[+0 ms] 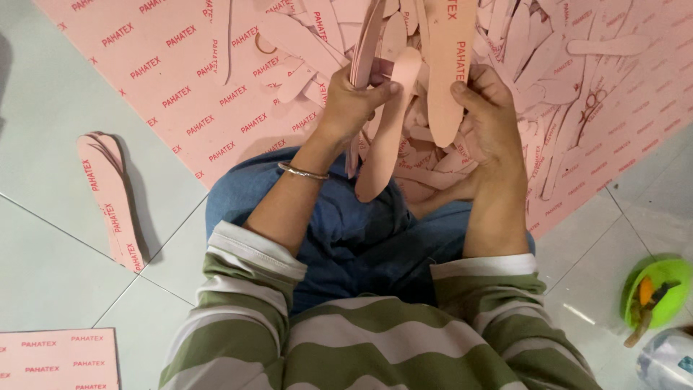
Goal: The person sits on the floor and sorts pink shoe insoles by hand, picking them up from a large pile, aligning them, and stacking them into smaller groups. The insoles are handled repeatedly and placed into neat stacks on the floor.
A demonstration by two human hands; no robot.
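Pale floor tiles [50, 115] lie under a big pink sheet [166, 79] strewn with cut-out pink insoles. Both forearms reach forward over the person's blue-trousered lap. The left hand [354, 97], a thin bangle [303, 172] at its wrist, is clenched around a bundle of insoles [364, 43] standing on edge. The right hand [487, 115] grasps a single insole [447, 72], toe pointing down, just beside that bundle. Another insole [386, 137] hangs between the hands.

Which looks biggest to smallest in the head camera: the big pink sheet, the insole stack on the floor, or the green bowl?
1. Big pink sheet
2. Insole stack
3. Green bowl, partly cut off at the edge and nearer the camera, so its rank is less sure.
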